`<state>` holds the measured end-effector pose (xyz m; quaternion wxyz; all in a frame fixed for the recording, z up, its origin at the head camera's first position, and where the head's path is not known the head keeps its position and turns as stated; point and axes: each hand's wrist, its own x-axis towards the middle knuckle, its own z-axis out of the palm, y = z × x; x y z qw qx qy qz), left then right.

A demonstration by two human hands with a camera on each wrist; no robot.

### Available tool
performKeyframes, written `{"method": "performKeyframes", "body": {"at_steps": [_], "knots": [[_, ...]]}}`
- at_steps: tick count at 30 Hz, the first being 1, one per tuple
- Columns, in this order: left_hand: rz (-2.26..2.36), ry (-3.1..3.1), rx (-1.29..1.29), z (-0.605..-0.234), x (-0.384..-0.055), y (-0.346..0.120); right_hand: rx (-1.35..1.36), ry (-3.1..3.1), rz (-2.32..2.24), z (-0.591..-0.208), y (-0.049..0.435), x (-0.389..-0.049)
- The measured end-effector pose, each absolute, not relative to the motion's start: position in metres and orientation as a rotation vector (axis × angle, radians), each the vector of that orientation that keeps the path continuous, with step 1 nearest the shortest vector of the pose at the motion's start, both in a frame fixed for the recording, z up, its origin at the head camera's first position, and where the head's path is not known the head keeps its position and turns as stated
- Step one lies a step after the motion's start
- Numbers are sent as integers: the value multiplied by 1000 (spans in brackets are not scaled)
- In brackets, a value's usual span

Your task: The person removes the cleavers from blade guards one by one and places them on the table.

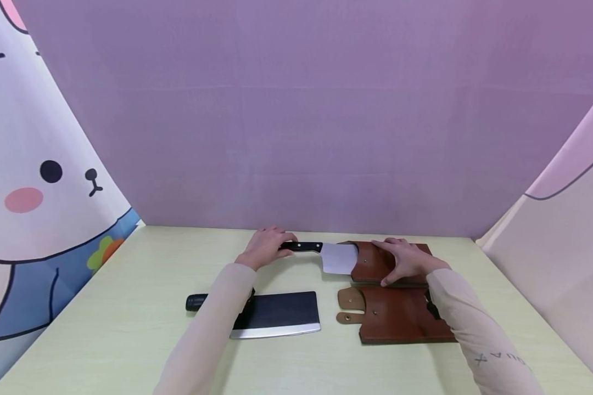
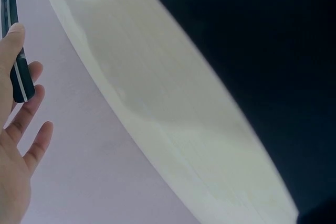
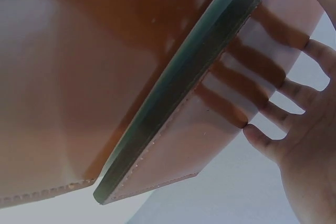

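Observation:
My left hand (image 1: 267,246) holds the black riveted handle (image 1: 303,247) of a cleaver at its butt end. In the left wrist view, the thumb lies along that handle and the last fingers are spread off it. Part of the cleaver's bright blade (image 1: 338,259) shows; its front end is hidden in the mouth of a brown leather sheath (image 1: 368,264). My right hand (image 1: 406,259) spans this sheath, thumb at the near edge, fingers at the far one. In the right wrist view, the fingertips (image 3: 254,134) touch the sheath's edge.
Nearer on the pale table (image 1: 104,329) lies a larger cleaver (image 1: 284,312) with a dark blade, its handle partly behind my left forearm. A second brown sheath (image 1: 400,318) with strap tabs lies to its right. A purple backdrop (image 1: 301,109) rises at the back; printed cloth flanks the sides.

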<state>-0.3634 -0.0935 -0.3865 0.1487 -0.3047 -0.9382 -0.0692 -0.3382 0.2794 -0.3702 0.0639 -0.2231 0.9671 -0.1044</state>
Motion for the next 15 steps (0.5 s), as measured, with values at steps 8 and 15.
{"method": "performKeyframes", "body": {"at_steps": [8, 15], "knots": [[-197, -2681, -881, -384, -362, -97, -691, 2923, -313, -370, 280, -337], [-171, -2667, -874, -385, -363, -101, -680, 2927, -313, -370, 283, -337]]}}
